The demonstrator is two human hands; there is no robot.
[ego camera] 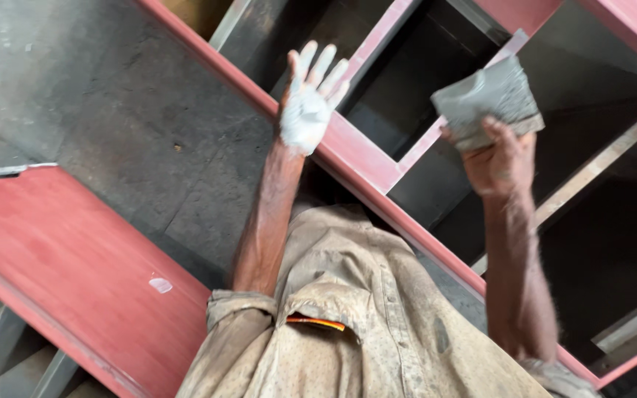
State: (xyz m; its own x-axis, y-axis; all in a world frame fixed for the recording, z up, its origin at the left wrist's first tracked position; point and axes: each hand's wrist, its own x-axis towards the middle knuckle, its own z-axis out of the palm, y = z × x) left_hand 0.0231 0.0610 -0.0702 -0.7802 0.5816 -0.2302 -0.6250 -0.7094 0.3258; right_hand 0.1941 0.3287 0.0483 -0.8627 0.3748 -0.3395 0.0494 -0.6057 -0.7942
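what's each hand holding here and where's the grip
The right hand holds a grey, paste-caked pad by its lower edge, fingers curled over it. The left hand, coated white, is spread open against the red frame, holding nothing.

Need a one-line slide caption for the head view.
Putty-whitened left hand spread on red-painted steel beam; right hand grips grey crumpled putty-caked pad.

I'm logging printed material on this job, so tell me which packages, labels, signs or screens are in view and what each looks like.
Sticker or scrap: small pale oval on the red panel, lower left; too small to tell more.
Grey wad: crumpled, held in the right hand, upper right; may be a bag or a cloth.
No signs or screens.
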